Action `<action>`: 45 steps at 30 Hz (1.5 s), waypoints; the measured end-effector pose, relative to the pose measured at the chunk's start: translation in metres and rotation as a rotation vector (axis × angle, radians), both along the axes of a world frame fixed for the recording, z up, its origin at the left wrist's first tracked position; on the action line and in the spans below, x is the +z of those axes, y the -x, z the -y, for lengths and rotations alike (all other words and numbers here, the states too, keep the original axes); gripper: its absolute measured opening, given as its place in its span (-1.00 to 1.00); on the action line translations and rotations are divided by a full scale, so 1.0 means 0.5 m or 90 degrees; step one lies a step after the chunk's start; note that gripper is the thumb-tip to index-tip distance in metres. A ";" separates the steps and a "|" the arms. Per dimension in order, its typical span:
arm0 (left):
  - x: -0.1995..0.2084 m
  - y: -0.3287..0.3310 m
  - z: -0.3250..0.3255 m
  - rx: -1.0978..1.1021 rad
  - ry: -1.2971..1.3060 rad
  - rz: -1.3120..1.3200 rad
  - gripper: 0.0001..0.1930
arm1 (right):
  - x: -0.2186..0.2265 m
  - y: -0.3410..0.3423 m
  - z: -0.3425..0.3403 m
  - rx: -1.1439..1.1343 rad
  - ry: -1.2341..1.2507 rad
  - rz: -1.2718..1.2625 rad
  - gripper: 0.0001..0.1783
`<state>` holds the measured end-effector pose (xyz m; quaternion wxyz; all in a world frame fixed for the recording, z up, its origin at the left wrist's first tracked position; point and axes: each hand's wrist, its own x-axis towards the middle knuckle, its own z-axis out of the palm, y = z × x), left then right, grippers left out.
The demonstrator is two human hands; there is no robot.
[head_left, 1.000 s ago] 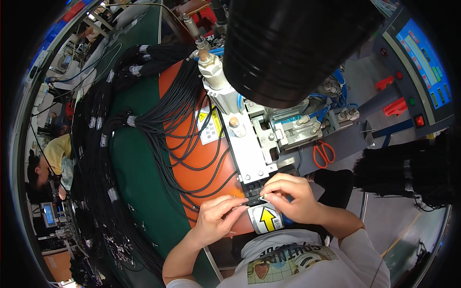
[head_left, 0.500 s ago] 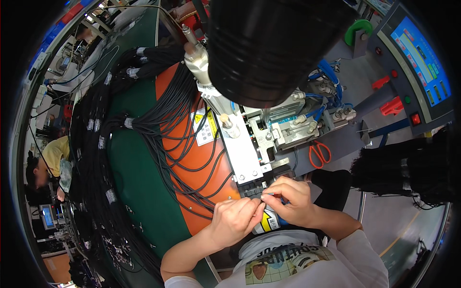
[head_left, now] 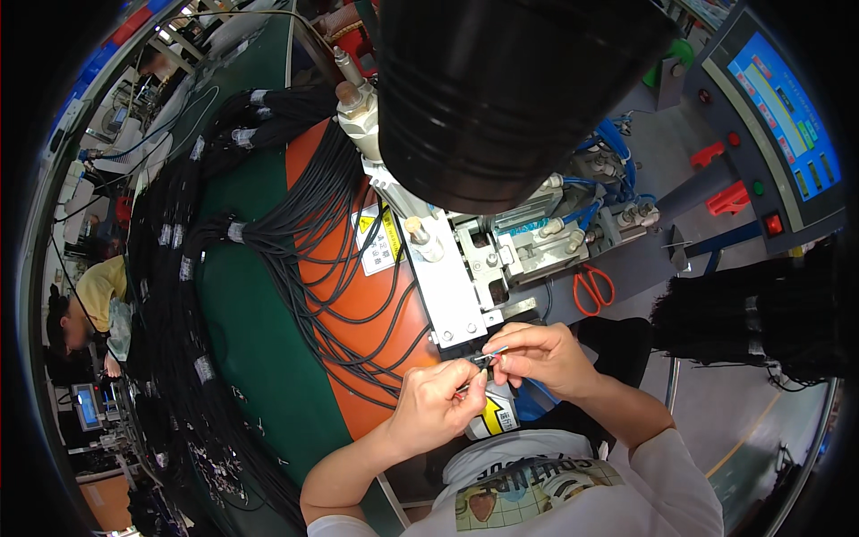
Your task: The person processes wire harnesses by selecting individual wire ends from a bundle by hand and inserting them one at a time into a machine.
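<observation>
Close in front of my body, just below the front of a metal machine (head_left: 452,300), both hands work at thin coloured wires (head_left: 492,354). My right hand (head_left: 557,365) pinches the wires between thumb and fingertips, with light and blue strands showing. To its left, my left hand (head_left: 431,407) is closed in a pinch, apparently on the end of a black cable that the fingers mostly hide. Loose black cables (head_left: 344,300) fan out over an orange board (head_left: 371,327) and run toward my left hand.
A large black cylinder (head_left: 510,98) hangs over the machine. Orange-handled scissors (head_left: 592,289) lie to the right, near a hanging black cable bundle (head_left: 752,322). A control screen (head_left: 787,116) stands at far right. Thick cable bundles (head_left: 192,259) line the green tabletop (head_left: 237,313). Another person (head_left: 98,291) sits at far left.
My fingertips, close together before, have drawn slightly apart, and the coloured wires now show between them. My right hand has lifted a little. The view has shifted slightly.
</observation>
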<state>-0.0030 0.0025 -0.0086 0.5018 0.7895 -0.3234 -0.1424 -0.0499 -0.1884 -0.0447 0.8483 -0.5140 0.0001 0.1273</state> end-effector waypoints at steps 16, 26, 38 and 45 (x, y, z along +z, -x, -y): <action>-0.008 0.007 -0.020 -0.079 -0.199 0.393 -0.40 | 0.017 -0.009 -0.008 -0.099 0.820 0.425 -0.92; 0.014 0.005 -0.009 -0.177 -0.305 0.459 -0.46 | 0.020 -0.002 -0.016 -0.146 0.845 0.449 -0.91; 0.023 -0.007 0.001 -0.216 -0.353 0.457 -0.48 | 0.013 -0.006 -0.010 -0.173 0.774 0.400 -0.90; 0.025 -0.004 0.002 -0.181 -0.357 0.456 -0.50 | 0.001 -0.015 0.002 -0.122 0.738 0.412 -0.91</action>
